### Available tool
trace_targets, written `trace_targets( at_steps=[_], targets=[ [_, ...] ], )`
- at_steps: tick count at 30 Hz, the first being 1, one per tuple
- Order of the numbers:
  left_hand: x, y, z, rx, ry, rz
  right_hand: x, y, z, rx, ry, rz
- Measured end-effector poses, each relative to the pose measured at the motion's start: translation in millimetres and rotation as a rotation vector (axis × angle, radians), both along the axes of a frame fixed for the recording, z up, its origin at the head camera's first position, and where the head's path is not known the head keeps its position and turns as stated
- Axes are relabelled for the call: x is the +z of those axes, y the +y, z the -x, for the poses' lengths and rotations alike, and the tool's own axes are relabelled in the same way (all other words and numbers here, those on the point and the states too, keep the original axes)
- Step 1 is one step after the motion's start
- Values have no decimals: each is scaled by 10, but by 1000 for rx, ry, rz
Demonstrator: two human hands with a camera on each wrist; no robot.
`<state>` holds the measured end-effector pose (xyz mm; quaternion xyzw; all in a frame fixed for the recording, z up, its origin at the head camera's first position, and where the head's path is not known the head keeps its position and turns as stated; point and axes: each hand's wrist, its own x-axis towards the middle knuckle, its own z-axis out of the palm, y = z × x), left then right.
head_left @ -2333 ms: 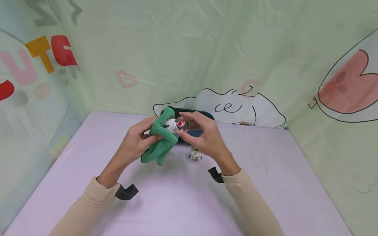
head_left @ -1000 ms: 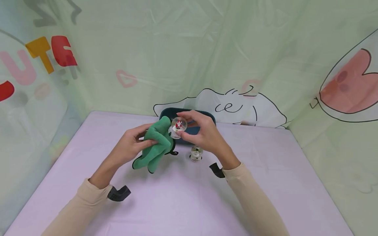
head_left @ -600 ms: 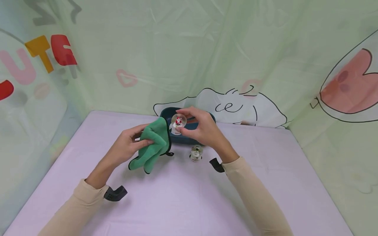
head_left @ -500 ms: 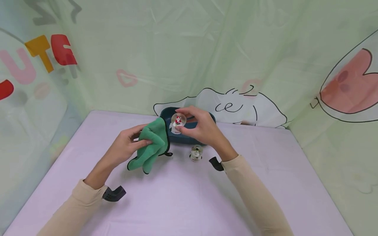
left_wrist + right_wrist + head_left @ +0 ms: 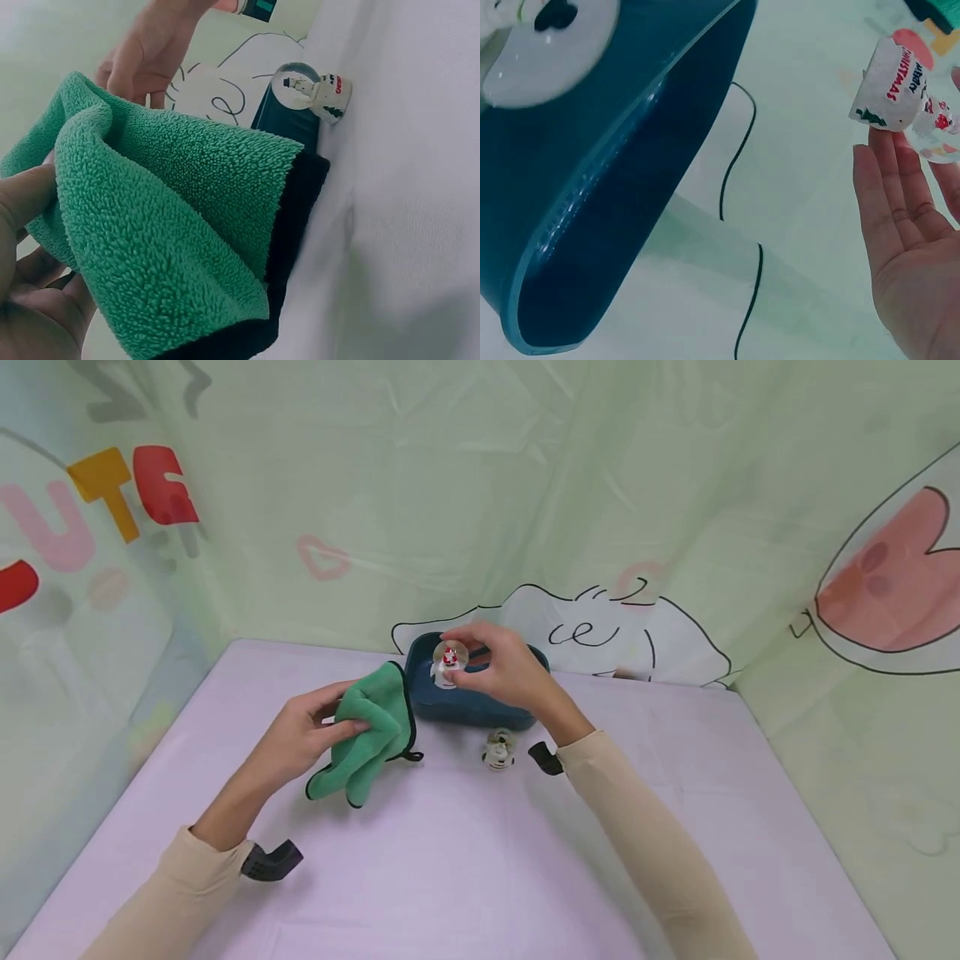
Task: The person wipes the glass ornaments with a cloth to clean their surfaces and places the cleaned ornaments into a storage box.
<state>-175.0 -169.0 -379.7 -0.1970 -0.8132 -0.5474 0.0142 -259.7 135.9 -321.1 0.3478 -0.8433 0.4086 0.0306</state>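
Observation:
My left hand (image 5: 288, 739) grips a green towelling cloth (image 5: 378, 714) with a black edge and a small loop, thumb across its folds. Up close in the left wrist view, the cloth (image 5: 172, 217) hides much of the fingers. My right hand (image 5: 510, 667) pinches a small snow globe (image 5: 450, 658) with a red-and-white Santa figure inside, held over the left part of a dark blue bin (image 5: 472, 712). Its white base (image 5: 891, 86) reads "Merry Christmas" in the right wrist view. A second globe (image 5: 498, 752), with a snowman inside, stands upright on the table before the bin.
The bin stands at the back of a table (image 5: 420, 877) with a pale lilac cover. Behind rises a pale green printed curtain (image 5: 480, 485), which also hangs along both sides. Black camera mounts (image 5: 272, 862) stick out from both wrists.
The cloth came away from the Santa globe and moved left and toward me with the left hand. The right hand moved the globe slightly up and back over the bin. The snowman globe stayed put.

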Motion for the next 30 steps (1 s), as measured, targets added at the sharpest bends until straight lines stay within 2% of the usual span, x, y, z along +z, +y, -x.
trace_targets(
  at_steps=[7, 20, 30],
  targets=[
    [24, -79, -53, 15, 4, 8, -22, -8, 229, 2, -108, -70],
    [5, -239, -175, 51, -28, 19, -85, -11, 579, 56, -168, -273],
    [6, -298, -223, 50, -16, 2, -150, -12, 842, 107, -214, -365]
  ],
)
